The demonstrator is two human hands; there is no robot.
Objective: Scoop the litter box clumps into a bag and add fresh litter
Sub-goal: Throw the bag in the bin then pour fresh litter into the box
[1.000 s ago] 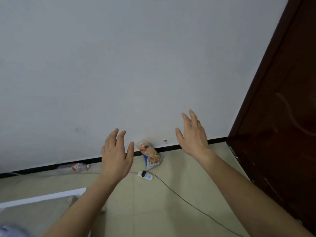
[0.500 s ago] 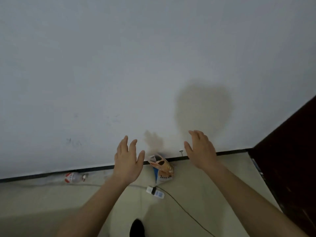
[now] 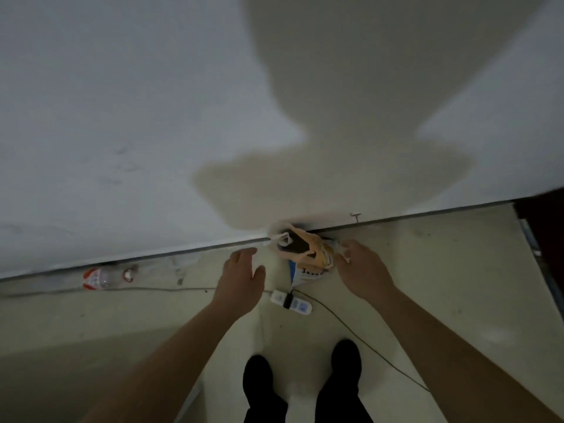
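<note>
In the head view, no litter box, scoop or clumps show, so the task looks barely begun: the bag, likely the fresh litter, leans on the wall's foot at 12 o'clock from the feet, with a power strip on the floor at its 6 o'clock. Both arms reach down. The left hand is spread and empty, just clear of the bag at its 9 o'clock, while the right hand meets the bag's edge at 3 o'clock, though I cannot tell whether its fingers pinch it.
</note>
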